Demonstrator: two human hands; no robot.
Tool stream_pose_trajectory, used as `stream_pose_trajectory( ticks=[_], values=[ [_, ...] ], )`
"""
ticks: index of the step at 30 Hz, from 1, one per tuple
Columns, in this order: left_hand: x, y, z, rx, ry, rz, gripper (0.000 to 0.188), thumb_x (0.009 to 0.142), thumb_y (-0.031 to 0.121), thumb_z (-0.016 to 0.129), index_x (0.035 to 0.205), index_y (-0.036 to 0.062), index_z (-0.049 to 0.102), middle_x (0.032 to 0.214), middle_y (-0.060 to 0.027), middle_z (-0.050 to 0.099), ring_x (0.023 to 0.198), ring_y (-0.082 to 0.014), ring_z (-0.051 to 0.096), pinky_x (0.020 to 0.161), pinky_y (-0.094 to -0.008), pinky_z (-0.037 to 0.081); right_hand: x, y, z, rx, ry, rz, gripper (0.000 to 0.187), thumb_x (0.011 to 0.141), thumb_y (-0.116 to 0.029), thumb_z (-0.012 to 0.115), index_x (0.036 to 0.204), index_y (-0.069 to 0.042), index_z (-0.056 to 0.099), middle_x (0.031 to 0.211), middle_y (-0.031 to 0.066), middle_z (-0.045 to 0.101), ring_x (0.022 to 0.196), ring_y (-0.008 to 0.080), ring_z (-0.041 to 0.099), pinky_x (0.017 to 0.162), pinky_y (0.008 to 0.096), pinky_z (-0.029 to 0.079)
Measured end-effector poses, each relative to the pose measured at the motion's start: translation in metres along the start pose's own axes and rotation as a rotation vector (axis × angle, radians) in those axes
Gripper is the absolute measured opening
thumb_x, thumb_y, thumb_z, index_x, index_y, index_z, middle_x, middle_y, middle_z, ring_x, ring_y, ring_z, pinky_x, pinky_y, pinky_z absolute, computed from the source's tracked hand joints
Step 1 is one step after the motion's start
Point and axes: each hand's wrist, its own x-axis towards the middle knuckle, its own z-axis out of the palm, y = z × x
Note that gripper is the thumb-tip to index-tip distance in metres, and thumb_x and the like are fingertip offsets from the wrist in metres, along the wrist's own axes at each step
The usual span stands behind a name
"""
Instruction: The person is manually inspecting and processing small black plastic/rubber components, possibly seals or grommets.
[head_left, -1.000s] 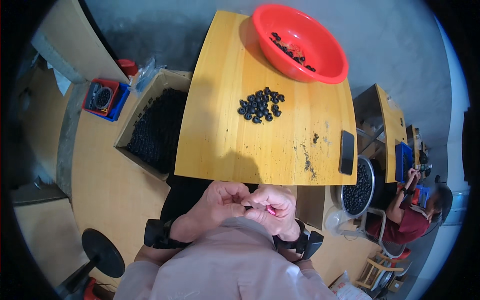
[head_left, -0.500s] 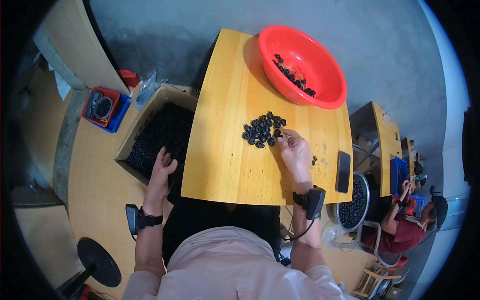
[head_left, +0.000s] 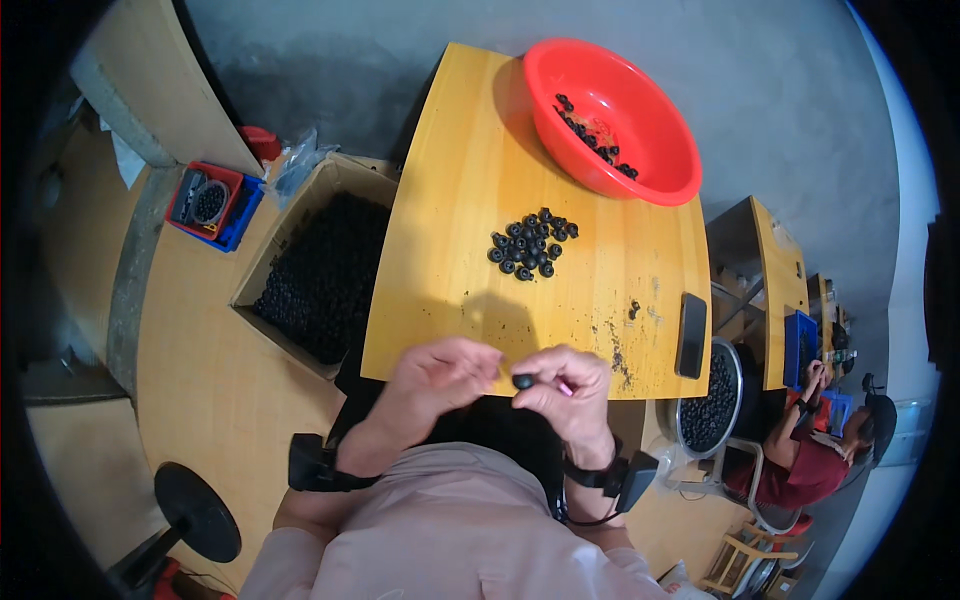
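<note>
A small round black part (head_left: 522,381) sits pinched between the thumb and fingers of my right hand (head_left: 572,392), just over the table's near edge. Something small and pink (head_left: 566,389) shows by those fingers; I cannot make out what it is. My left hand (head_left: 440,382) is close beside it on the left, its fingers bent toward the black part and blurred, so any hold is unclear. Farther up the yellow wooden table (head_left: 440,230) lies a loose cluster of similar black parts (head_left: 530,243).
A red basin (head_left: 640,120) with some black parts stands at the table's far right. Left of the table is a cardboard box (head_left: 275,245) full of black pieces. A phone (head_left: 691,335) lies near the right edge, by a metal bowl (head_left: 740,385). Another person (head_left: 800,450) sits at right.
My left hand has come out of the cardboard box to the table's near edge. My right hand has drawn back from the cluster toward me, with a black part between its fingers.
</note>
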Motion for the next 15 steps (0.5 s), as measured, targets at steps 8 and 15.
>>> stream_pose_trajectory(
  ticks=[8, 15],
  values=[
    [-0.009, -0.024, 0.018, -0.144, -0.200, -0.114, 0.025, 0.077, 0.014, 0.067, 0.095, -0.0009, 0.057, 0.089, -0.0047, 0.060, 0.082, -0.0097, 0.055, 0.073, -0.0209, 0.043, -0.031, -0.004, 0.006, 0.106, -0.013, -0.077, 0.025, 0.071, 0.004, 0.069, 0.093, 0.003, 0.058, 0.085, 0.0135, 0.065, 0.076, 0.0131, 0.061, 0.068, 0.0248, 0.049],
    [-0.016, -0.028, 0.028, -0.124, -0.192, -0.094, 0.023, 0.077, 0.012, 0.067, 0.094, 0.0004, 0.058, 0.086, -0.0029, 0.060, 0.080, -0.0083, 0.054, 0.070, -0.0205, 0.043, -0.043, -0.007, 0.008, -0.020, 0.118, -0.133, 0.018, 0.073, -0.003, 0.069, 0.088, 0.003, 0.061, 0.072, 0.0061, 0.063, 0.061, 0.0061, 0.054, 0.056, 0.0187, 0.042]
  ],
)
